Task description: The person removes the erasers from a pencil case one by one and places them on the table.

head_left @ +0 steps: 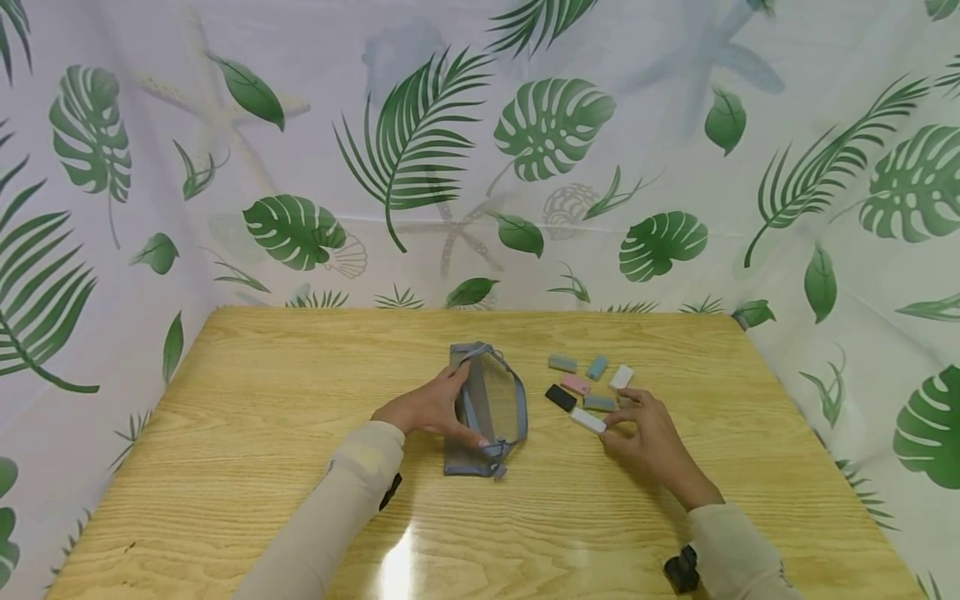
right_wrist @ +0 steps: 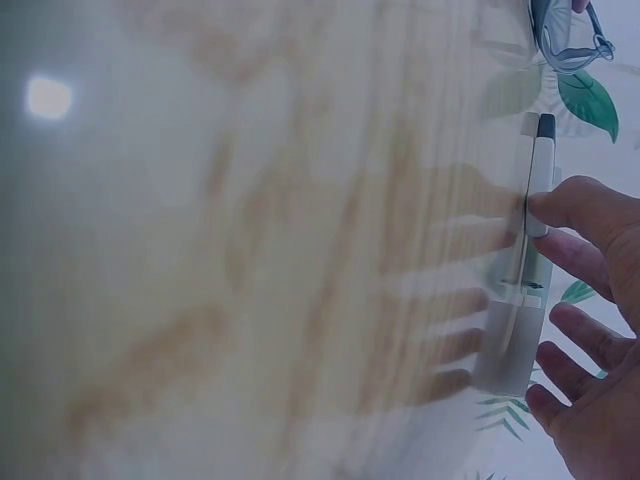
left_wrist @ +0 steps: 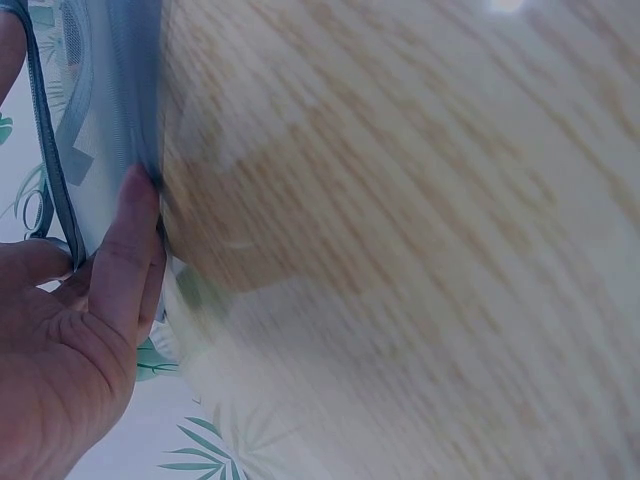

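Note:
My left hand (head_left: pixel 438 408) grips a grey-blue zip pouch (head_left: pixel 480 473) with see-through mesh, thumb and fingers at its edges, and the pouch's mouth gapes toward the right. In the left wrist view, the fingers (left_wrist: pixel 125 250) lie along the zip side of the pouch (left_wrist: pixel 110 90). My right hand (head_left: pixel 637 429) pinches the near end of a small white rectangular block (head_left: pixel 588 420) lying on the table. Thumb and index finger meet at that white block (right_wrist: pixel 541 165) in the right wrist view, with the other fingers spread loosely.
Around the white block lie a black block (head_left: pixel 561 397), a pink one (head_left: pixel 575 383), a blue one (head_left: pixel 597 367), another white one (head_left: pixel 621 377) and grey-green ones (head_left: pixel 562 363). A leaf-printed cloth (head_left: pixel 450 167) hangs behind the wooden table (head_left: pixel 300 358).

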Demonstrator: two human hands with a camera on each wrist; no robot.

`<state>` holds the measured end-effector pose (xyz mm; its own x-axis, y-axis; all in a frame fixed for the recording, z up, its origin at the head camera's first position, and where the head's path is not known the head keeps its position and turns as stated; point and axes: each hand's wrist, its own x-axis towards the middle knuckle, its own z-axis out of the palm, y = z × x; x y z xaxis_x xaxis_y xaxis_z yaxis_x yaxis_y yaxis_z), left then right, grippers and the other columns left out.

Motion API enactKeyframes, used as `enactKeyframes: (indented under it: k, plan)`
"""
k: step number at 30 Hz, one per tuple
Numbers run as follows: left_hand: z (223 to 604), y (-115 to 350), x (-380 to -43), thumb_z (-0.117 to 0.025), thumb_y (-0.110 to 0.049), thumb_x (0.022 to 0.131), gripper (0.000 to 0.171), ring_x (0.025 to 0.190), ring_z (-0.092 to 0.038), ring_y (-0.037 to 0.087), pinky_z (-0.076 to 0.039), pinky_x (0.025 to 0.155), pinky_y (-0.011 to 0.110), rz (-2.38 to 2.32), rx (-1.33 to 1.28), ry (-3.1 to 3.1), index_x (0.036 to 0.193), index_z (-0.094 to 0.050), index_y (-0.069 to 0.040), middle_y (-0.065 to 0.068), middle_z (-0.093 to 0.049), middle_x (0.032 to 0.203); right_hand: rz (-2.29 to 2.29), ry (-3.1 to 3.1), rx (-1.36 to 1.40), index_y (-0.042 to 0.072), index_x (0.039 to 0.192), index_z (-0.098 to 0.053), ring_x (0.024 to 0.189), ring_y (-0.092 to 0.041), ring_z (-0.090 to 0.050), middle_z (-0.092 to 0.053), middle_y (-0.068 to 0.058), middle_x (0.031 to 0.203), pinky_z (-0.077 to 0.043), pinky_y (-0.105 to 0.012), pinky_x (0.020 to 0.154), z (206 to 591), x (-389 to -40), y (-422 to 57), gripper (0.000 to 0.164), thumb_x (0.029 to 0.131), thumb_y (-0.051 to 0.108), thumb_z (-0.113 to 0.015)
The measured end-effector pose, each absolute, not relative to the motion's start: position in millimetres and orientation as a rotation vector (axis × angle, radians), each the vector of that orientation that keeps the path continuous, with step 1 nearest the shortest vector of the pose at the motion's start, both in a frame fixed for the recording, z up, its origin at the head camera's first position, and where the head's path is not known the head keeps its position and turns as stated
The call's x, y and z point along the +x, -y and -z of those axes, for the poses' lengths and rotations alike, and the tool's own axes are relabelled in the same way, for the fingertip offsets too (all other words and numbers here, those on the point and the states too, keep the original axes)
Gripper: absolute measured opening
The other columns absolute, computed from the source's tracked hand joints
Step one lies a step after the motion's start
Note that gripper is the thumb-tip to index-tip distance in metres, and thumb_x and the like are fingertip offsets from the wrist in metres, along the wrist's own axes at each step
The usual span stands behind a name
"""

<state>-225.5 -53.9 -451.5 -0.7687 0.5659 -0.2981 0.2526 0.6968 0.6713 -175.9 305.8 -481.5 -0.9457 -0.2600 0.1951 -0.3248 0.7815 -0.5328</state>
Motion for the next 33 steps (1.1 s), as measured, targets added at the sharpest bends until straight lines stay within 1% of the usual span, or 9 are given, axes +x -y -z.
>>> enactKeyframes:
  k: [7, 12, 17, 20, 22, 24, 26, 30, 33]
  plan:
    - [452.5, 53.3, -225.4, -0.087, -0.045, 0.079, 0.127, 0.153, -0.013, 0.037, -0.029, 0.117, 0.053, -0.853, 0.641, -2.419, 0.163, -0.002, -0.004, 0.023, -0.005, 0.167, -0.857, 2.864, 0.469, -0.002, 0.091, -0.079, 0.124, -0.053, -0.047, -0.054, -0.034, 0.135, -0.034, -0.072, 0.099, 482.6, -175.6, -305.5, 0.011, 0.083, 0.005, -0.082]
    - [452.1, 52.6, -223.5, -0.085, -0.048, 0.079, 0.126, 0.153, -0.015, 0.038, -0.03, 0.117, 0.053, -0.884, 0.644, -2.412, 0.163, -0.001, -0.005, 0.023, -0.005, 0.167, -0.87, 2.829, 0.472, -0.004, 0.097, -0.078, 0.125, -0.056, -0.047, -0.051, -0.036, 0.136, -0.037, -0.072, 0.098, 479.2, -174.8, -304.1, 0.019, 0.083, 0.009, -0.083]
    - [449.2, 52.2, -220.6, -0.078, -0.057, 0.083, 0.12, 0.152, -0.015, 0.04, -0.028, 0.116, 0.058, -0.928, 0.646, -2.414, 0.165, 0.001, -0.018, 0.019, -0.005, 0.168, -0.877, 2.789, 0.493, -0.004, 0.101, -0.077, 0.125, -0.055, -0.047, -0.049, -0.035, 0.138, -0.041, -0.071, 0.097, 473.4, -177.0, -301.8, 0.023, 0.084, 0.01, -0.084]
    - [448.6, 51.3, -219.5, -0.07, -0.061, 0.088, 0.11, 0.151, -0.02, 0.042, -0.03, 0.114, 0.06, -0.954, 0.675, -2.428, 0.165, 0.002, -0.028, 0.017, -0.008, 0.168, -0.899, 2.774, 0.478, -0.006, 0.104, -0.076, 0.122, -0.054, -0.051, -0.047, -0.035, 0.138, -0.045, -0.068, 0.095, 467.8, -178.3, -301.2, 0.025, 0.084, 0.007, -0.083]
    - [447.9, 50.6, -219.2, -0.064, -0.062, 0.092, 0.103, 0.149, -0.024, 0.041, -0.031, 0.114, 0.06, -0.962, 0.702, -2.452, 0.164, 0.002, -0.03, 0.015, -0.011, 0.167, -0.941, 2.752, 0.456, -0.007, 0.106, -0.075, 0.124, -0.054, -0.049, -0.046, -0.034, 0.139, -0.045, -0.068, 0.095, 462.5, -179.2, -300.6, 0.027, 0.084, 0.005, -0.083]
    - [447.4, 50.4, -219.0, -0.059, -0.062, 0.096, 0.097, 0.149, -0.027, 0.039, -0.031, 0.114, 0.058, -0.957, 0.721, -2.49, 0.165, 0.001, -0.028, 0.013, -0.015, 0.166, -0.993, 2.719, 0.442, -0.009, 0.108, -0.073, 0.125, -0.054, -0.048, -0.045, -0.034, 0.14, -0.044, -0.069, 0.096, 457.4, -181.4, -299.1, 0.028, 0.085, 0.004, -0.081]
    - [447.0, 50.5, -219.2, -0.055, -0.059, 0.099, 0.091, 0.148, -0.027, 0.039, -0.03, 0.115, 0.057, -0.942, 0.745, -2.534, 0.165, -0.004, -0.022, 0.012, -0.019, 0.165, -1.029, 2.691, 0.432, -0.008, 0.111, -0.073, 0.13, -0.054, -0.042, -0.045, -0.032, 0.142, -0.04, -0.07, 0.098, 452.3, -184.6, -296.3, 0.027, 0.088, 0.006, -0.079]
    - [450.2, 47.8, -220.2, -0.052, -0.047, 0.105, 0.077, 0.15, -0.022, 0.041, -0.025, 0.117, 0.058, -0.906, 0.828, -2.592, 0.164, -0.018, -0.01, 0.015, -0.021, 0.165, -1.072, 2.649, 0.458, -0.007, 0.113, -0.072, 0.133, -0.05, -0.042, -0.045, -0.028, 0.144, -0.042, -0.068, 0.099, 442.3, -192.7, -286.4, 0.028, 0.092, 0.011, -0.076]
    - [455.4, 40.0, -221.5, -0.05, -0.044, 0.107, 0.072, 0.151, -0.018, 0.041, -0.022, 0.119, 0.058, -0.85, 0.905, -2.613, 0.162, -0.021, -0.008, 0.019, -0.018, 0.166, -1.102, 2.625, 0.495, -0.006, 0.113, -0.073, 0.134, -0.049, -0.041, -0.046, -0.027, 0.144, -0.04, -0.068, 0.1, 435.7, -197.2, -276.8, 0.027, 0.093, 0.011, -0.076]
